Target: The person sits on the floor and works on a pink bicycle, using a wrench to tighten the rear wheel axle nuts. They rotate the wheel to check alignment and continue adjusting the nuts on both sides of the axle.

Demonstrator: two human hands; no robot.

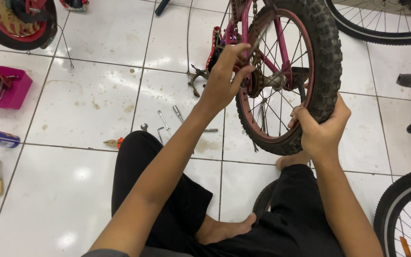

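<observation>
Head view looks down on the white tiled floor where I sit with my legs crossed in black trousers. Biggest thing before me is the small bicycle wheel, with its knobby black tyre and red rim, held in a pink frame at the far middle of the scene. My right hand is closed around the near right part of the tyre, fingers wrapped over the tread. My left hand is up at the hub, fingers pinched shut on a thin metal tool that points toward the chain and sprocket; I cannot tell what kind of tool it is. Parts of other wheels show at the far right, near right and far left edges. On the left stands a pink box with tools inside. Near my left knee on the floor lie a few small wrenches and pliers with orange handles.
</observation>
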